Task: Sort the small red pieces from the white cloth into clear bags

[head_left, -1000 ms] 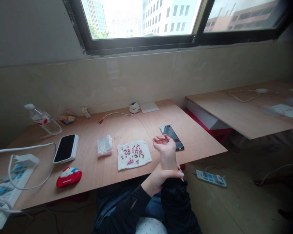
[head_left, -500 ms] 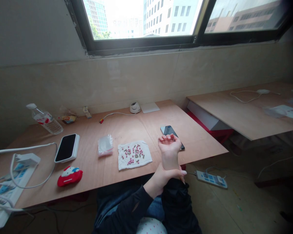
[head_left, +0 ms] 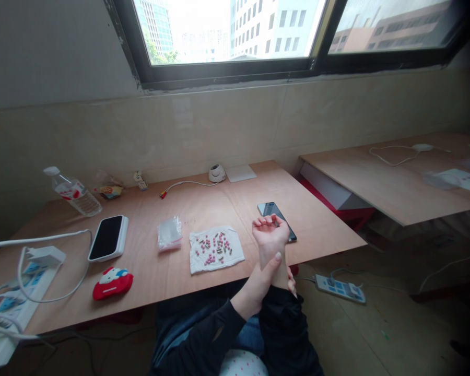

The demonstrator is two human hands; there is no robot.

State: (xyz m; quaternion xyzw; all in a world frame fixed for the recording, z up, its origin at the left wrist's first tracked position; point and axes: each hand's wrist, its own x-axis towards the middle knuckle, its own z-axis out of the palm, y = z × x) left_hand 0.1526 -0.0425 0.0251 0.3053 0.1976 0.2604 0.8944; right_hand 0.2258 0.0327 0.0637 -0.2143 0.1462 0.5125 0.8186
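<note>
My left hand (head_left: 260, 281) is wrapped round my right wrist, its thumb on the inner side and its fingertips showing at the far edge. Palm up, my right hand (head_left: 270, 231) rests over the table's front edge with its fingers loosely curled and nothing in it. Behind it lies a dark smartphone (head_left: 277, 213), partly covered by the hand. To the left, a white cloth (head_left: 198, 263) carries many small pink beads (head_left: 210, 258) and short metallic pieces (head_left: 220, 250). Beside the cloth is a stack of clear zip bags (head_left: 169, 234).
On the wooden table (head_left: 149, 287) are a red pouch (head_left: 113, 284), a white-cased device (head_left: 107, 238), a water bottle (head_left: 76, 194), a dome camera (head_left: 216, 173) and a power strip (head_left: 27, 292). Another power strip (head_left: 340, 289) lies on the floor; a second table (head_left: 376, 177) stands right.
My left thumb has moved from pointing right across the forearm to lying up along the inner right wrist. The left fingers now show at the forearm's right side. Objects on the table are unmoved.
</note>
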